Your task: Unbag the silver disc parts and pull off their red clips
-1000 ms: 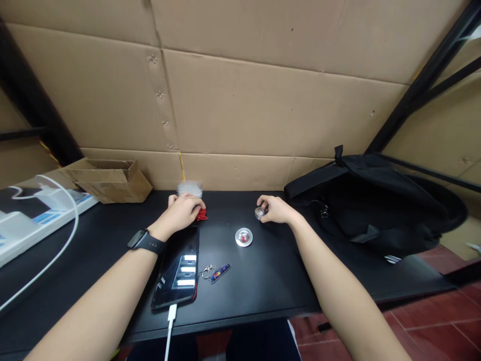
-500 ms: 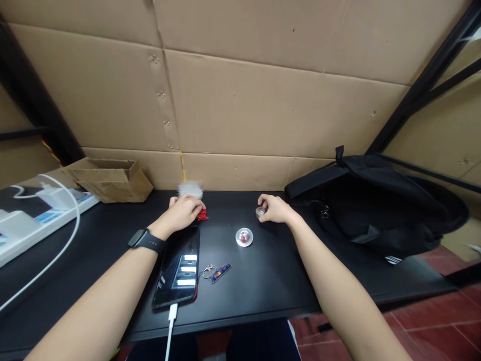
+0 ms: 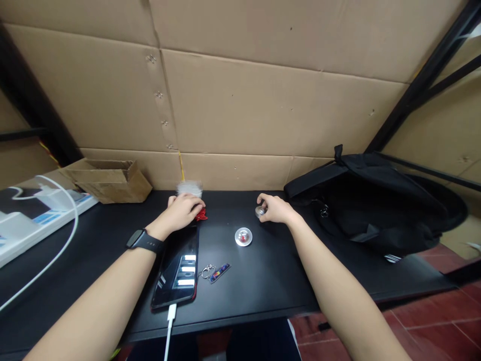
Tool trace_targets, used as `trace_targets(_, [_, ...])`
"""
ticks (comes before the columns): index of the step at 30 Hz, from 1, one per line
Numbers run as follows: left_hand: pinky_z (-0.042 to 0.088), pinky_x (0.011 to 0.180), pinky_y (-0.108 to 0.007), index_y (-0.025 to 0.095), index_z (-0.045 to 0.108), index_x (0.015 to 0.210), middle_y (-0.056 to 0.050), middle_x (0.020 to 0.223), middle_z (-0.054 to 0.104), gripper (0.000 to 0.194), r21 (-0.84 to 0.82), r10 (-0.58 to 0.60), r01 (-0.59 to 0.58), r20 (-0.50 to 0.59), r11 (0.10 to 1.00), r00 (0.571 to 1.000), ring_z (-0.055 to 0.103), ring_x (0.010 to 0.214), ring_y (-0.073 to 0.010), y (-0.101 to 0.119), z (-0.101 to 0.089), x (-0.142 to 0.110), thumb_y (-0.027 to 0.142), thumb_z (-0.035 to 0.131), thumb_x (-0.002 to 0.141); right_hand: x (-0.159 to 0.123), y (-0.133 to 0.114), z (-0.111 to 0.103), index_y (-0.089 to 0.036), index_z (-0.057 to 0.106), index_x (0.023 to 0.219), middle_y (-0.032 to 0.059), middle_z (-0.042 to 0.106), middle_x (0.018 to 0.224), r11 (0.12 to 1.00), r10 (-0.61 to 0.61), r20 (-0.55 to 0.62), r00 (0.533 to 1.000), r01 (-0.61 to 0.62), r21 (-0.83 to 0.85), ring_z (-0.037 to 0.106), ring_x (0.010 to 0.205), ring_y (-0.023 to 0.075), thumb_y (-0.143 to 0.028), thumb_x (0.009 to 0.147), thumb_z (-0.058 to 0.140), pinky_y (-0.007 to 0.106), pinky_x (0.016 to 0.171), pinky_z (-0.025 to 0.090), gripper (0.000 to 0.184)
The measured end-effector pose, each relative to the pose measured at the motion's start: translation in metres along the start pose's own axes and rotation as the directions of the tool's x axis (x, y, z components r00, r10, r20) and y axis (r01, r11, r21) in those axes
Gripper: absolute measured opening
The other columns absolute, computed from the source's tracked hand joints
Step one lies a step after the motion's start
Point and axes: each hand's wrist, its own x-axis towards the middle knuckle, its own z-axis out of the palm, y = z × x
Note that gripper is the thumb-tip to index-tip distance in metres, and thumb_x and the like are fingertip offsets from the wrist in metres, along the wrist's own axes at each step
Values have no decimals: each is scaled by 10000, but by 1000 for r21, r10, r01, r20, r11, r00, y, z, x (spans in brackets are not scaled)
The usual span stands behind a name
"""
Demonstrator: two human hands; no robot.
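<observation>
My left hand [image 3: 184, 209] rests at the back of the desk with its fingers curled on a bundle of red cord [image 3: 202, 215]. Part of the cord and some fingertips are hidden beneath the hand. Just behind it is a whitish, see-through item [image 3: 190, 188], blurred and partly covered. To the right, my right hand [image 3: 275, 209] grips a small, round, shiny disc [image 3: 259, 211] between thumb and fingers, low at the desk surface. Between the hands, nearer to me, lies a silver round dish-shaped piece [image 3: 243, 237] with a red spot at its middle.
A phone [image 3: 176, 271] with a white cable [image 3: 171, 321] lies under my left forearm, beside a keyring with a colourful tag [image 3: 220, 273]. An open cardboard box [image 3: 112, 183] and white power strip [image 3: 56, 213] stand left. A black bag [image 3: 361, 200] fills the right. Cardboard walls the back.
The view has shifted very slightly. Both hands keep almost the same place and hold, and the things on the desk lie as before.
</observation>
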Motion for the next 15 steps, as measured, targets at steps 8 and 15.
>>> trace_targets(8, [351, 960, -445, 311, 724, 1050, -46, 1304, 643, 268, -4, 13, -14, -80, 1000, 997, 527, 1234, -296, -1, 5, -1, 394, 484, 966, -21, -27, -17, -306, 669, 1150, 30, 615, 1308, 905, -426, 126, 896, 418, 84, 534, 1208, 279, -144, 672, 751, 378, 980, 399, 511])
trace_targets(15, [350, 970, -451, 314, 708, 1077, -50, 1331, 607, 233, 11, 70, -69, -142, 998, 987, 502, 1254, -299, 8, 1, -2, 386, 526, 949, -32, -62, -4, -329, 690, 1088, -9, 740, 1112, 876, -480, 275, 833, 473, 96, 610, 1095, 285, -323, 672, 873, 421, 993, 300, 454])
